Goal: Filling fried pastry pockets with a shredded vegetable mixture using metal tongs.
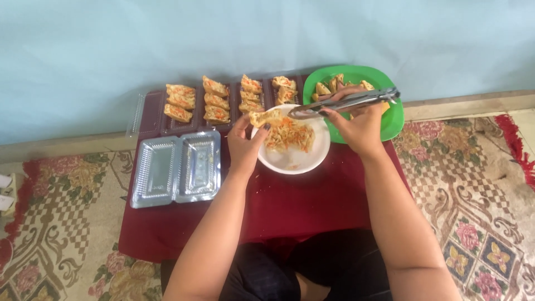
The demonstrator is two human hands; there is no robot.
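Steel tongs [345, 102] sit gripped in the right hand [361, 125], tips over the white bowl [295, 159] of shredded filling [290, 135]; left-hand [243, 146] fingers pinch a tofu pocket [266, 117] at its rim, palm hidden.

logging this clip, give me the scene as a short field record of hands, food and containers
left hand: holds a stuffed tofu piece over the white bowl
right hand: grips metal tongs
bowl contents: shredded vegetable filling
green plate: unfilled tofu pieces
filled pieces: rows in clear trays
open clear container: empty
surface: dark red cloth
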